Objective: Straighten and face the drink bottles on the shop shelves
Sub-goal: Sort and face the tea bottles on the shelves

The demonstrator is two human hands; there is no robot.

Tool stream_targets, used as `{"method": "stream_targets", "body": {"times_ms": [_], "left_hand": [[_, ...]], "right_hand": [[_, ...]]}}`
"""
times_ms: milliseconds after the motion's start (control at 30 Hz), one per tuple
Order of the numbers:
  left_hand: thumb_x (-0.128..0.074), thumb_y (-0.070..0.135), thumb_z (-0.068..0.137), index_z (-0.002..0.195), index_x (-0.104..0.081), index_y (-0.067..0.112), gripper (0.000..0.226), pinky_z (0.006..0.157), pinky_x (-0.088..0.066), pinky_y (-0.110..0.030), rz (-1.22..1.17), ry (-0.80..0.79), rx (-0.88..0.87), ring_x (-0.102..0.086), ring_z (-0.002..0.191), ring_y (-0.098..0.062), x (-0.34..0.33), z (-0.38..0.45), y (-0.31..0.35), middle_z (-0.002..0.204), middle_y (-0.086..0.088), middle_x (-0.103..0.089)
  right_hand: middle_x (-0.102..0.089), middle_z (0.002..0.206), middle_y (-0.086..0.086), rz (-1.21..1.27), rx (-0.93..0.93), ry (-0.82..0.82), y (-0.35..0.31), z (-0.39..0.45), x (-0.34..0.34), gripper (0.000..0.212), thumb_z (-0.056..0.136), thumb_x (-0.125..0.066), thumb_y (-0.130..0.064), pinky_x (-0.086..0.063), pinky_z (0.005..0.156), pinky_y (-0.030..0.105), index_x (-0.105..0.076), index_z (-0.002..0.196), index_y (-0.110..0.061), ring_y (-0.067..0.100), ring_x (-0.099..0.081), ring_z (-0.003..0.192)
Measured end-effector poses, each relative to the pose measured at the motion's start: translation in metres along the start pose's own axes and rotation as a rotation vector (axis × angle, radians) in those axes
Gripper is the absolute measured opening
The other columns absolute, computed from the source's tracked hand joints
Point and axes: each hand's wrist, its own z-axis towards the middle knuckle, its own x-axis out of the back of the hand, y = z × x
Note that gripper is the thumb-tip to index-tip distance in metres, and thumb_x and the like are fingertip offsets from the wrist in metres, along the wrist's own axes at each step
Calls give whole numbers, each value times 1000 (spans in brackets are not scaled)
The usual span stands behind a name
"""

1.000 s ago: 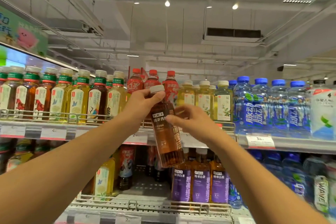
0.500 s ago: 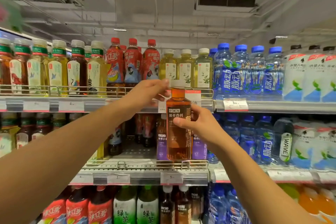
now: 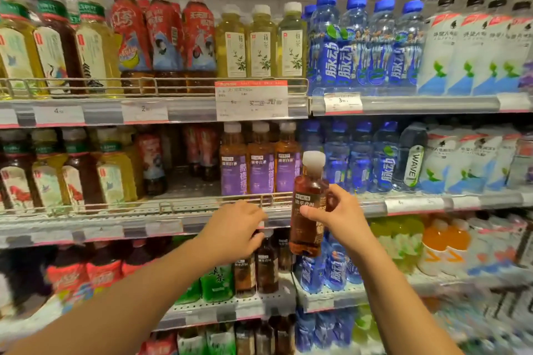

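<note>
My right hand (image 3: 339, 217) grips a brown tea bottle (image 3: 308, 204) with a white cap and dark label, held upright in front of the edge of the second shelf (image 3: 173, 219). My left hand (image 3: 235, 229) reaches toward the shelf below, its curled fingers at the cap of a dark-label brown bottle (image 3: 266, 263) standing there; whether it holds it I cannot tell. Three purple-label tea bottles (image 3: 259, 170) stand in a row behind the wire rail, just above both hands.
The top shelf carries green-cap teas (image 3: 52, 43), red-label bottles (image 3: 164, 34), pale green teas (image 3: 262, 43), blue bottles (image 3: 366, 43) and white bottles (image 3: 473, 46). A price card (image 3: 251, 100) hangs from its edge. A gap (image 3: 187, 170) lies left of the purple bottles.
The view has tilted down, showing lower shelves. My right hand has carried the brown bottle down and right, and my left hand has left its cap and dropped to the third shelf.
</note>
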Motion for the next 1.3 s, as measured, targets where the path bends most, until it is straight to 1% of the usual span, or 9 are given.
{"method": "stream_targets", "body": {"times_ms": [100, 233, 333, 400, 567, 733, 900, 1167, 1300], "left_hand": [[-51, 46, 94, 146, -47, 21, 58, 113, -39, -47, 48, -29, 54, -44, 138, -27, -41, -11, 13, 156, -4, -43], [-57, 45, 91, 156, -32, 19, 74, 118, -31, -52, 68, -2, 143, -31, 148, -32, -68, -11, 19, 163, -8, -30], [-53, 44, 95, 162, -13, 20, 81, 123, -20, -53, 26, -18, 212, -12, 155, -29, -84, -6, 17, 169, -5, -12], [-50, 45, 95, 163, -5, 20, 85, 125, -16, -52, 14, -13, 231, -2, 157, -27, -93, -5, 17, 170, -3, -2], [-55, 44, 87, 161, -22, 17, 85, 122, -25, -50, -35, 102, 247, -10, 156, -30, -104, -5, 23, 169, -6, -15], [-59, 36, 83, 157, -33, 16, 81, 120, -28, -54, -58, 136, 242, -12, 155, -33, -113, -4, 23, 168, -9, -18], [-64, 32, 81, 152, -43, 15, 75, 118, -30, -55, -72, 179, 252, -16, 154, -33, -113, -4, 25, 167, -10, -22], [-63, 26, 81, 149, -46, 15, 71, 117, -31, -55, -77, 200, 244, -17, 154, -32, -114, -4, 22, 167, -10, -23], [-62, 26, 81, 148, -47, 15, 69, 117, -31, -54, -75, 210, 248, -16, 155, -32, -117, -3, 23, 167, -10, -22]], "right_hand": [[-77, 103, -10, -30, -83, 47, 39, -19, -3, 54, 65, -92, -42, -56, 90, 42, -67, 112, -32, 12, -72, 96], [-75, 108, -14, -138, -156, 71, 87, -35, -11, 69, 58, -88, -54, -54, 91, 40, -63, 119, -36, 8, -70, 100], [-73, 101, -15, -180, -189, 89, 112, -44, -18, 49, 69, -92, -34, -50, 80, 30, -62, 107, -37, 5, -69, 95], [-71, 100, -17, -221, -212, 101, 129, -48, -23, 46, 72, -91, -29, -48, 78, 28, -60, 106, -34, 7, -68, 94], [-69, 111, -6, -257, -290, 156, 174, -56, -44, 58, 68, -92, -25, -53, 90, 34, -60, 116, -30, 11, -65, 101], [-69, 107, -4, -295, -301, 212, 194, -51, -67, 55, 69, -93, -21, -47, 83, 32, -62, 115, -23, 17, -64, 99], [-68, 107, -4, -310, -303, 218, 204, -35, -83, 53, 73, -92, -24, -47, 87, 32, -63, 118, -19, 18, -63, 102], [-71, 105, -5, -424, -281, 240, 215, -22, -107, 57, 73, -91, -33, -50, 82, 35, -62, 121, -23, 22, -66, 100], [-70, 90, 1, -613, -261, 155, 205, -11, -107, 68, 82, -85, -37, -40, 66, 32, -47, 136, -19, 28, -69, 86]]}}
